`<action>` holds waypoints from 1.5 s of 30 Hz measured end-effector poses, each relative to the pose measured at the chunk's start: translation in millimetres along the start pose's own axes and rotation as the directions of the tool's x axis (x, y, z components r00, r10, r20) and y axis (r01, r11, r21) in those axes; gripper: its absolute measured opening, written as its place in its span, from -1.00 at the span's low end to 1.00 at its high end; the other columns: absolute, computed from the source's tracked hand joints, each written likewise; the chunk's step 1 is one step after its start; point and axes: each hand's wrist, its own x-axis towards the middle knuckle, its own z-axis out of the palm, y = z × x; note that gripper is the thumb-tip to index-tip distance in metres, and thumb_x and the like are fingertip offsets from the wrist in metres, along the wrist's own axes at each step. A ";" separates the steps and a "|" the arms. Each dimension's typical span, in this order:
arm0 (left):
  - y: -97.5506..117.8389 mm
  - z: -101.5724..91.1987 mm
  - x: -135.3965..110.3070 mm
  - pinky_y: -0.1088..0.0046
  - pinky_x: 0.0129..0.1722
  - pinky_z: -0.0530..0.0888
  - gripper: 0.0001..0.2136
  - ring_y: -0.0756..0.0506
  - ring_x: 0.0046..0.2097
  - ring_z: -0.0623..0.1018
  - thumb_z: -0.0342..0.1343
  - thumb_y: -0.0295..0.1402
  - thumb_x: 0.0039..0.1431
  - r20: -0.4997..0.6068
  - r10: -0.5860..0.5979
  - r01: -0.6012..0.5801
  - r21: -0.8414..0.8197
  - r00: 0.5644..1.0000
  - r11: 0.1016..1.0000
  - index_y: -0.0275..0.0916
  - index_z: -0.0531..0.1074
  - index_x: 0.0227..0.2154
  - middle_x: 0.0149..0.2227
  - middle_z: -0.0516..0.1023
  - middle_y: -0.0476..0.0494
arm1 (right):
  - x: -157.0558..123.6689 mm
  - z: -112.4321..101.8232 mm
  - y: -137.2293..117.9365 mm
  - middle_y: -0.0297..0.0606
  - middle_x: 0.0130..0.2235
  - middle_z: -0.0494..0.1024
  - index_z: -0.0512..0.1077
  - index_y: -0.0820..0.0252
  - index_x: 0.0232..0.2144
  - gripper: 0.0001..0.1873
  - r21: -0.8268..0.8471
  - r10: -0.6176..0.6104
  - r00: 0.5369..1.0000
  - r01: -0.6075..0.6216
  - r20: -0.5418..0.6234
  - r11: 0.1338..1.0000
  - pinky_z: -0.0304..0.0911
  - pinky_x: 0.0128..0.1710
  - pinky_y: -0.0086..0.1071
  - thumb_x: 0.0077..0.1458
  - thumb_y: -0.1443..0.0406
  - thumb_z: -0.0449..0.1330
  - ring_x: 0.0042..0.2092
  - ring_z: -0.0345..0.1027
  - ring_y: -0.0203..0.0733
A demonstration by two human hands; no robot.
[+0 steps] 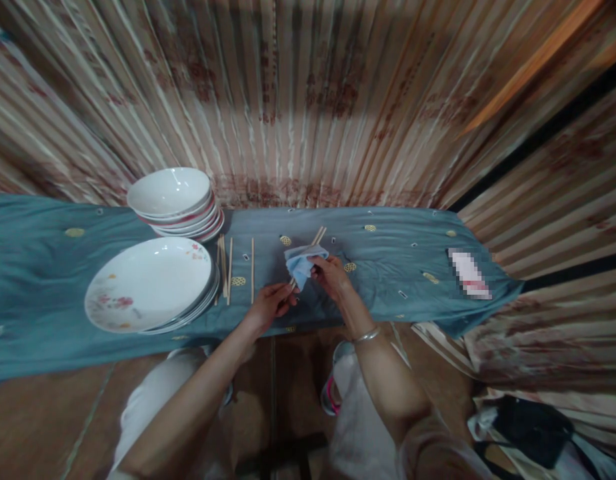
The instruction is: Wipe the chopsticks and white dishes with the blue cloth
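My left hand (277, 301) pinches the near ends of a pair of chopsticks (319, 235), which slant away to the upper right above the table. Around their middle is wrapped a light blue cloth (301, 263), gripped by my right hand (331, 273). Only the far tips and a short bit near my left fingers show; the cloth hides the rest. Left of my hands, several loose chopsticks (230, 272) lie on the tablecloth, beside a stack of white floral plates (151, 283).
Behind the plates stands a stack of white bowls (171, 190). A blue-green patterned cloth (383, 247) covers the narrow table. At its right end lies a blurred-out pinkish-white item (469, 273). Pleated curtains (298, 100) hang behind and to the right. A black bag (533, 430) sits at lower right.
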 end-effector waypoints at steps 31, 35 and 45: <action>1.1 -1.6 1.4 0.57 -0.72 -0.01 -0.59 0.13 -0.70 0.26 0.31 -0.05 -0.24 -0.073 0.026 -0.020 0.072 0.997 0.997 -0.33 0.48 -0.49 -0.55 0.52 -0.07 | -2.7 2.7 2.0 -0.51 -0.72 0.31 0.37 0.21 -0.70 -0.74 -0.059 -0.004 1.000 0.004 -0.004 0.998 -0.02 -0.65 -0.54 -0.43 0.26 0.39 -0.64 0.10 -0.47; -0.6 -1.3 1.4 0.57 -0.72 -0.02 -0.58 0.13 -0.71 0.24 0.28 -0.02 -0.20 -0.052 0.014 -0.010 0.080 0.999 0.997 -0.33 0.48 -0.46 -0.55 0.51 -0.07 | -1.0 -0.1 -0.7 -0.52 -0.70 0.32 0.38 0.21 -0.68 -0.75 -0.052 -0.019 1.000 0.019 -0.012 0.998 -0.01 -0.66 -0.55 -0.43 0.26 0.39 -0.64 0.09 -0.49; -2.8 -1.0 -0.4 0.56 -0.70 -0.01 -0.56 0.13 -0.70 0.23 0.27 -0.01 -0.19 -0.024 -0.018 0.020 0.089 1.000 0.996 -0.35 0.49 -0.42 -0.60 0.47 -0.03 | 6.2 -11.1 -16.6 -0.52 -0.71 0.33 0.35 0.19 -0.69 -0.78 -0.004 -0.044 0.993 0.044 -0.107 0.999 0.01 -0.68 -0.55 -0.44 0.31 0.36 -0.65 0.10 -0.48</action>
